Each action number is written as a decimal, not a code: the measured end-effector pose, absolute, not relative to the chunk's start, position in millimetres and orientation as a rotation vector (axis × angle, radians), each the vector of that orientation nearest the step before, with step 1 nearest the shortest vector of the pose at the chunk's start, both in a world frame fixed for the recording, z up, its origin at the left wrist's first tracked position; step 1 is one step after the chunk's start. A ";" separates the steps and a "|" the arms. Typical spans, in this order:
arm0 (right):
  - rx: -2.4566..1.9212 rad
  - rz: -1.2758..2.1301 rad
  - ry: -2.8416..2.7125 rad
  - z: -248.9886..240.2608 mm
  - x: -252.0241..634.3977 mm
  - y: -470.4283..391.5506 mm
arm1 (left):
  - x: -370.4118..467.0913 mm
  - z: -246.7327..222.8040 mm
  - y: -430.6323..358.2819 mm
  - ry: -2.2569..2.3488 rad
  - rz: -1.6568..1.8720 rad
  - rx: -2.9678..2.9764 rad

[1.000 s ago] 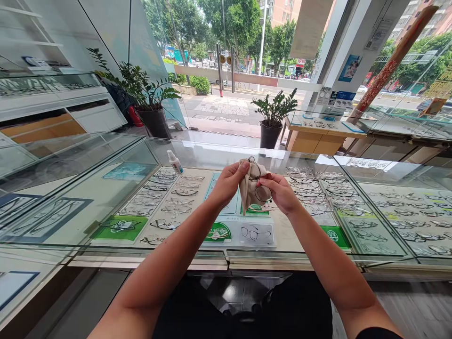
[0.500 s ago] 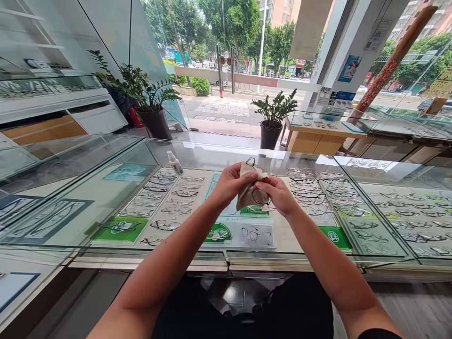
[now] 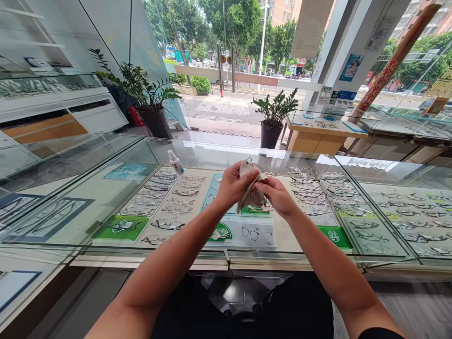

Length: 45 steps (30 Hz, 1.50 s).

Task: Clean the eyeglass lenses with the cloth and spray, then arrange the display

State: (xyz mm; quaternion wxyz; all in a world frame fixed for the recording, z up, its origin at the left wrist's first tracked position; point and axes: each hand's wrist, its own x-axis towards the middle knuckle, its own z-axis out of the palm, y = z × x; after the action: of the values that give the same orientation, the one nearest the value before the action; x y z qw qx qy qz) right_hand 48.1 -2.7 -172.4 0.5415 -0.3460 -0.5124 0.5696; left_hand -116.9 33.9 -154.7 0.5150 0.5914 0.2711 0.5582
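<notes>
Head view: over the counter (image 3: 208, 151), inside its edges, left hand (image 3: 230, 186) and right hand (image 3: 279, 195) pinch cloth (image 3: 243, 203) against glasses (image 3: 258, 197), likely light, fragile; best held by the rim.

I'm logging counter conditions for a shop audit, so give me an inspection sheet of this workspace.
Surface: transparent glass display counter; rows of thin-framed eyeglasses lie beneath the glass.
Job's things: a soft beige cloth, bunched around dark-rimmed glasses above the counter; one lens partly shows at its lower side.
Clutter: a small white spray bottle stands on the glass, beyond the hands and to their left.
Hands: left hand and right hand both have fingers closed on the cloth; whether the right also grips the rim cannot be told.
Cables: nothing seen on the counter.
Surroundings: two leafy green plants in black pots beyond the counter; green trees outside.
</notes>
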 end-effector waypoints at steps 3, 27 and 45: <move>-0.847 1.340 -1.206 -170.8 47.6 -3.3 | -116.7 -155.0 35.3 0.673 1.378 1.452; -0.868 1.358 -1.139 -169.8 46.7 -5.5 | -121.2 -152.8 38.0 0.609 1.258 1.462; -0.858 1.336 -1.069 -168.5 49.2 -5.0 | -131.9 -144.7 42.4 0.435 1.063 1.454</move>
State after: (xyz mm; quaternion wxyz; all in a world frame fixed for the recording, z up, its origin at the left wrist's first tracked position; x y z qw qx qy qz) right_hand 49.2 -5.0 -168.5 0.5759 -0.3664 -0.4567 0.5705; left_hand -131.9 42.4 -144.7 0.6006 0.6274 0.1877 0.4588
